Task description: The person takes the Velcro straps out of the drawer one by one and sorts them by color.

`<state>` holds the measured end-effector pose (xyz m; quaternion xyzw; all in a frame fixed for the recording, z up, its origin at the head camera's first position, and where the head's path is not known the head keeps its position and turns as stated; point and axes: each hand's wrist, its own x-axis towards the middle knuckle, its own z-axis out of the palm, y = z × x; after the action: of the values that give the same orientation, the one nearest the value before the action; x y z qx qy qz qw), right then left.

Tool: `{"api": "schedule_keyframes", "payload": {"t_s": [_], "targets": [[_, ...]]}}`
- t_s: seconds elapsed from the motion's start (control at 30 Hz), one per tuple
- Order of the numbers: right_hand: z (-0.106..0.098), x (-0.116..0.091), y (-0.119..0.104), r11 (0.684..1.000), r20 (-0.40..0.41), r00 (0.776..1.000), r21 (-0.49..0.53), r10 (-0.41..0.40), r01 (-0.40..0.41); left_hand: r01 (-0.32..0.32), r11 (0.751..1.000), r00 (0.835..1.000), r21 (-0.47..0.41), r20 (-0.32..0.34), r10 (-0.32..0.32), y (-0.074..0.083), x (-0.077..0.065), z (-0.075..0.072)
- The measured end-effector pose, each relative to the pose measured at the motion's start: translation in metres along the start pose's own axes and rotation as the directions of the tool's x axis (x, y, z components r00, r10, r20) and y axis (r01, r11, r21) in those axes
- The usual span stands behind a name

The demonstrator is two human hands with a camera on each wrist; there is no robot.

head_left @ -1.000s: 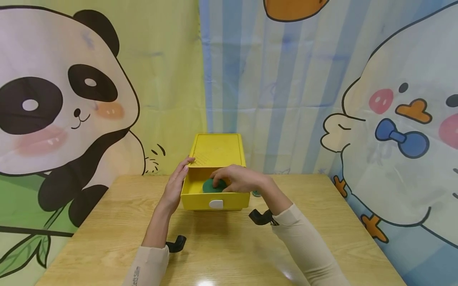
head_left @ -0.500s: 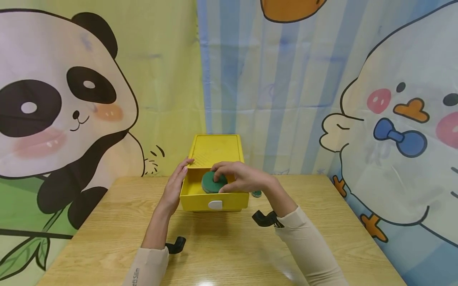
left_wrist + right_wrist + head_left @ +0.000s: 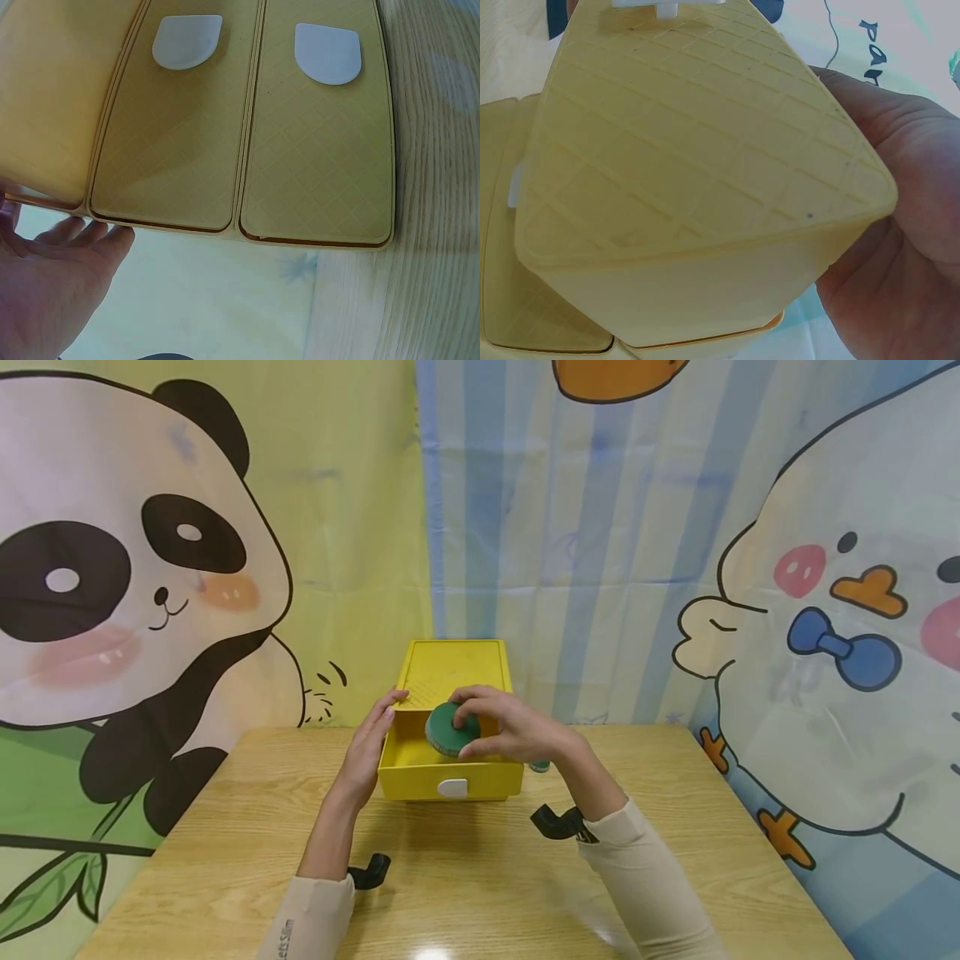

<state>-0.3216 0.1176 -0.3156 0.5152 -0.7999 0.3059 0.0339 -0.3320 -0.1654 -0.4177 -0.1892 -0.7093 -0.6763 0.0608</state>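
A small yellow chest of drawers (image 3: 453,670) stands on the table with its top drawer (image 3: 412,785) pulled out. My right hand (image 3: 513,727) pinches a thick green disc (image 3: 442,731) between thumb and fingers, tilted over the drawer's opening. That disc is hidden in the right wrist view, where the drawer front (image 3: 705,142) covers most of the picture and my right hand (image 3: 915,187) shows behind it. With extended fingers, my left hand (image 3: 367,747) rests along the chest's left side. Two lower drawers (image 3: 172,142) stay closed in the left wrist view.
A small green round thing (image 3: 539,767) lies on the wooden table (image 3: 465,893), right of the chest and partly behind my right wrist. A printed curtain (image 3: 360,543) hangs close behind the table. Black camera mounts (image 3: 369,872) stick out from both wrists.
My right hand has raised the green disc from inside the drawer to above its front edge, tilting it. My left hand has stayed at the chest's side.
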Motion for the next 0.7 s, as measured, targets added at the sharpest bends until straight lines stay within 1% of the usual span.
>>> {"api": "schedule_keyframes", "payload": {"t_s": [0.17, 0.33, 0.47, 0.6, 0.7], "targets": [[0.002, -0.005, 0.001, 1.0, -0.074, 0.997, 0.019, 0.001, 0.0, -0.003, 1.0, 1.0, 0.0, -0.002, 0.003, 0.001, 0.0, 0.001], [0.004, -0.01, 0.004, 1.0, -0.117, 0.993, 0.018, 0.017, -0.015, -0.014, 1.0, 1.0, 0.019, -0.01, 0.015, 0.001, 0.0, 0.002], [0.007, -0.016, 0.006, 0.999, -0.17, 0.985, 0.026, 0.025, -0.021, -0.016, 1.0, 1.0, 0.018, -0.013, 0.016, 0.002, 0.0, 0.002], [0.011, -0.022, 0.007, 0.998, -0.252, 0.967, 0.061, 0.028, -0.013, -0.013, 1.0, 1.0, 0.012, -0.016, 0.013, 0.003, -0.001, 0.002], [0.015, -0.026, 0.009, 0.997, -0.337, 0.941, 0.072, 0.027, -0.002, -0.013, 1.0, 1.0, 0.014, -0.016, 0.014, 0.003, -0.001, 0.002]]}}
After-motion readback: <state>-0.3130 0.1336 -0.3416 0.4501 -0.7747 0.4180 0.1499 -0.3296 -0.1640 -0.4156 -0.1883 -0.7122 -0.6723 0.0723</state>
